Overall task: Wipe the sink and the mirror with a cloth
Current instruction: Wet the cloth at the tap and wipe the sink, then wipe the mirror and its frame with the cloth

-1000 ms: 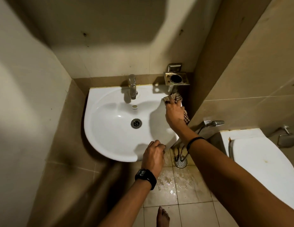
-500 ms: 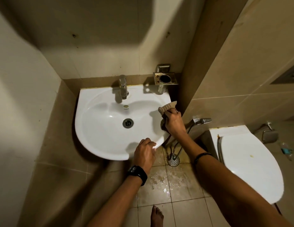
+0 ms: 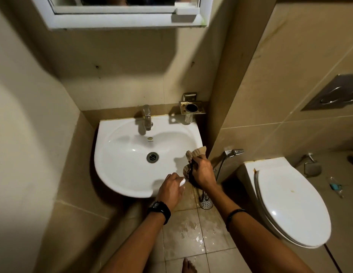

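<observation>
My right hand (image 3: 203,172) grips the bunched cloth (image 3: 194,155), left hand (image 3: 170,190) clasps the sink (image 3: 122,166) rim (slack grip could drop it on wet floor (image 3: 187,229)).

Both forearms reached up from the bottom of the frame toward its centre. The left hand (image 3: 169,191), knuckles up, curled its fingers over the rim of the sink (image 3: 116,186). Just right of it, the right hand (image 3: 204,173) gripped a bunched cloth (image 3: 198,154).
</observation>
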